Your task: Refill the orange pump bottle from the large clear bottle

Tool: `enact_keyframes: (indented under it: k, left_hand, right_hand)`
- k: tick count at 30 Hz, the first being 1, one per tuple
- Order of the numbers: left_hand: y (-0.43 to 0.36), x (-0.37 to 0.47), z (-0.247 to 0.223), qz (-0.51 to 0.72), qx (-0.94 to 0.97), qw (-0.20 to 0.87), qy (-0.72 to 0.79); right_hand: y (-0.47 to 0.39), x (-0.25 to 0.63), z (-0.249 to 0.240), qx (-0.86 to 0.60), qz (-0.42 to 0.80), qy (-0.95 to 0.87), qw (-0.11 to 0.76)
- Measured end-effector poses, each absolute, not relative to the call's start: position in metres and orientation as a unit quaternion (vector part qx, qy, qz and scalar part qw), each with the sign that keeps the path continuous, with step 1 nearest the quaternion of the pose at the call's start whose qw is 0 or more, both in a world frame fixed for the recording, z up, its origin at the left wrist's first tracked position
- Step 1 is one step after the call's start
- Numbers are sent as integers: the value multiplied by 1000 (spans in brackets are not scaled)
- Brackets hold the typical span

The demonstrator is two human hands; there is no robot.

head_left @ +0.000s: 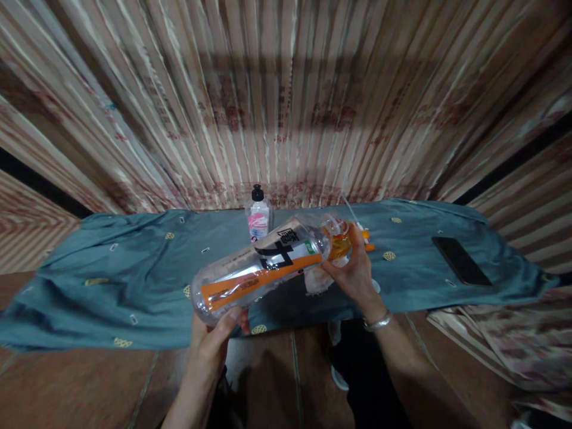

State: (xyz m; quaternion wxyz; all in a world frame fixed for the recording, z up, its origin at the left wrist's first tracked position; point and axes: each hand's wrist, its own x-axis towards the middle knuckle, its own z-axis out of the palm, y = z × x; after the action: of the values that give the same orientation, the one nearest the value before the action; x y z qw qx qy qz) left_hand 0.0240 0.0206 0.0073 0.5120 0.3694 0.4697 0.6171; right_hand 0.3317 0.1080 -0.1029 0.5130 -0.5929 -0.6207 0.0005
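Observation:
A large clear plastic bottle with an orange, white and black label is held tilted above the cloth, its neck toward the upper right. My left hand is closed around the base, thumb in front. At the neck end, my right hand grips the shoulder with its thumb; its other fingers are partly hidden. A see-through amber patch shows between thumb and fingers, and I cannot make out what it belongs to. Below the neck lies a crumpled-looking clear item.
Behind the large bottle stands a small clear bottle with a black cap and pink label. An orange-and-white object and a thin white stick are beyond my right hand. A black phone lies right on the teal cloth. Curtains hang behind.

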Motion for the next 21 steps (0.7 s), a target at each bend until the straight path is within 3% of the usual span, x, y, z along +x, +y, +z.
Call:
enact_keyframes:
  k: [21]
  left_hand:
    - [24,23,2,627,369,503,466]
  right_hand:
    - [108,328,-103,-591,-23,-613,524]
